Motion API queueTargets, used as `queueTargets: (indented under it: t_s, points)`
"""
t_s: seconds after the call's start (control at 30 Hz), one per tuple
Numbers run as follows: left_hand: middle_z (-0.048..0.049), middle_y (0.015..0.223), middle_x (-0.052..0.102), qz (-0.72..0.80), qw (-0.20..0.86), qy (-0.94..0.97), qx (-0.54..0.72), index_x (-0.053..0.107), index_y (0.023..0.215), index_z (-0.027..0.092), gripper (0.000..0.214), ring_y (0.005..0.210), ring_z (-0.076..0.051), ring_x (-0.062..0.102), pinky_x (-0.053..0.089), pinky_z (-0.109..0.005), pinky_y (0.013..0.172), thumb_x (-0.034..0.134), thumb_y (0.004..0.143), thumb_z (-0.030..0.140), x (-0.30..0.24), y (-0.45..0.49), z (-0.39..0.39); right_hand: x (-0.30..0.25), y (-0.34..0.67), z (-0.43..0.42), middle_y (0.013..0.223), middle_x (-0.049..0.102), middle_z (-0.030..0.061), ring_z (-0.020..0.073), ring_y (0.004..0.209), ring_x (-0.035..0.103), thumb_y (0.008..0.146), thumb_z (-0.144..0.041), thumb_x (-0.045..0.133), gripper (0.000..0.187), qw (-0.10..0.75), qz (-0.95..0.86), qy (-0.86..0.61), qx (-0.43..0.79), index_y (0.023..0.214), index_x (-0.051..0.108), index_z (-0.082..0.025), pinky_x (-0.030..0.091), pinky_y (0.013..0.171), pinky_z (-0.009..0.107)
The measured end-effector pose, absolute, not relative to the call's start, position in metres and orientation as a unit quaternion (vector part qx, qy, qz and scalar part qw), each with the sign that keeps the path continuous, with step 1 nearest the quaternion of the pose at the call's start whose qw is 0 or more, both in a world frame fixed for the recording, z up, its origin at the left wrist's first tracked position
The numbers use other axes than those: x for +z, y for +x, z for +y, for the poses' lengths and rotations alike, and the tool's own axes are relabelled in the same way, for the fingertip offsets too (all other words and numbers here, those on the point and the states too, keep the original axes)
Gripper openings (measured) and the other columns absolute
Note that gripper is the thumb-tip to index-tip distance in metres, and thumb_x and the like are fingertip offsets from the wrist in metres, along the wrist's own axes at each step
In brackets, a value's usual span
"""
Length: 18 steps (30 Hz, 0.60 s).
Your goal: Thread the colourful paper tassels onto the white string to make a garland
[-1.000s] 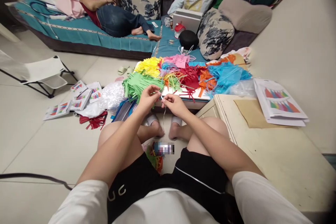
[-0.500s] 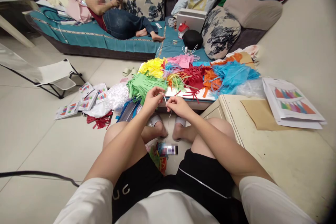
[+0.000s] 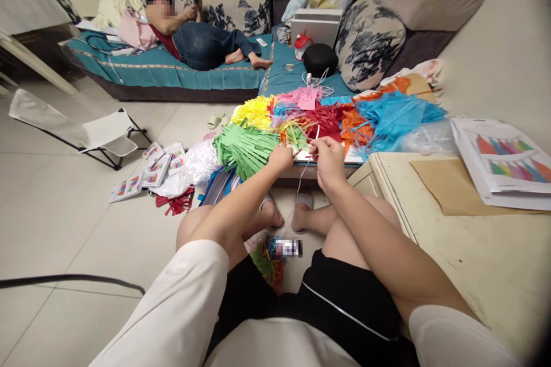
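My right hand (image 3: 330,159) pinches a thin white string (image 3: 305,170), whose short end sticks up above the fingers while the rest trails down between my feet. To its left, my left hand (image 3: 281,158) is closed, its fingertips turned away and hidden. Whatever it holds, if anything, cannot be made out. Right beside that hand lies a fringed bundle of green tissue paper (image 3: 245,149). Behind both hands, more fringed paper is heaped on a low surface: yellow (image 3: 253,111), pink (image 3: 303,97), red (image 3: 325,120), orange (image 3: 356,126) and blue (image 3: 390,114).
At right stands a cream cabinet (image 3: 430,252) bearing printed packs (image 3: 501,160) and brown paper (image 3: 447,189). More packs (image 3: 157,172) and a clear plastic bag (image 3: 198,157) lie on the floor, left, near a folding chair (image 3: 107,129). A person (image 3: 202,43) lies on the teal sofa (image 3: 142,74).
My hands, close together before with the string between them, have moved apart. The right has gone right with the string; the left has moved right and closed near the green paper. The view has shifted slightly.
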<state>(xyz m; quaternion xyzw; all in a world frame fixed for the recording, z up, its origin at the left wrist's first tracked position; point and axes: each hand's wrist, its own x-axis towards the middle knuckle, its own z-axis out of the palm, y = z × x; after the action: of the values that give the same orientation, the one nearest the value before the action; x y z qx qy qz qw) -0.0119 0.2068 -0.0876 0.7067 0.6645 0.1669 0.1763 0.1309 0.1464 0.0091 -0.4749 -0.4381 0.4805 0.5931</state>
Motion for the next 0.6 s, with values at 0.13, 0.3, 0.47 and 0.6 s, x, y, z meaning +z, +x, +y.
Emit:
queueTargets:
  t_s: [0.13, 0.3, 0.47, 0.6]
  points:
    - [-0.0296, 0.136, 0.069, 0.676, 0.15, 0.708, 0.137, 0.079, 0.119, 0.005, 0.032, 0.127, -0.035, 0.065, 0.049, -0.043, 0.111, 0.066, 0.092, 0.016, -0.093, -0.007, 0.219, 0.014, 0.132, 0.143, 0.06, 0.059, -0.0015, 0.0098, 0.057, 0.046, 0.077, -0.02, 0.064, 0.01, 0.607, -0.43, -0.457, 0.488, 0.067, 0.062, -0.018, 0.035, 0.058, 0.023]
    - [-0.0273, 0.113, 0.075, 0.69, 0.109, 0.699, 0.155, 0.08, 0.107, 0.007, 0.026, 0.111, -0.034, 0.07, 0.05, -0.04, 0.097, 0.062, 0.096, 0.022, -0.064, -0.02, 0.233, 0.019, 0.139, 0.147, 0.06, 0.058, -0.0012, 0.0104, 0.056, 0.044, 0.08, -0.019, 0.062, 0.011, 0.62, -0.42, -0.447, 0.49, 0.068, 0.06, -0.019, 0.033, 0.056, 0.023]
    - [-0.0169, 0.089, 0.071, 0.688, 0.055, 0.638, 0.342, 0.067, 0.079, 0.015, 0.011, 0.094, -0.03, 0.067, 0.046, -0.041, 0.092, 0.064, 0.089, 0.013, 0.002, -0.057, 0.263, 0.021, 0.141, 0.148, 0.062, 0.058, -0.001, 0.0099, 0.058, 0.046, 0.08, -0.02, 0.063, 0.011, 0.629, -0.415, -0.432, 0.495, 0.069, 0.06, -0.019, 0.034, 0.057, 0.023]
    - [-0.01, 0.082, 0.065, 0.63, 0.04, 0.596, 0.496, 0.056, 0.071, 0.018, 0.023, 0.095, -0.026, 0.063, 0.044, -0.04, 0.098, 0.066, 0.082, 0.002, 0.048, -0.085, 0.282, 0.021, 0.14, 0.148, 0.062, 0.056, -0.0022, 0.0093, 0.057, 0.046, 0.078, -0.02, 0.062, 0.009, 0.625, -0.408, -0.434, 0.504, 0.07, 0.059, -0.019, 0.035, 0.057, 0.023]
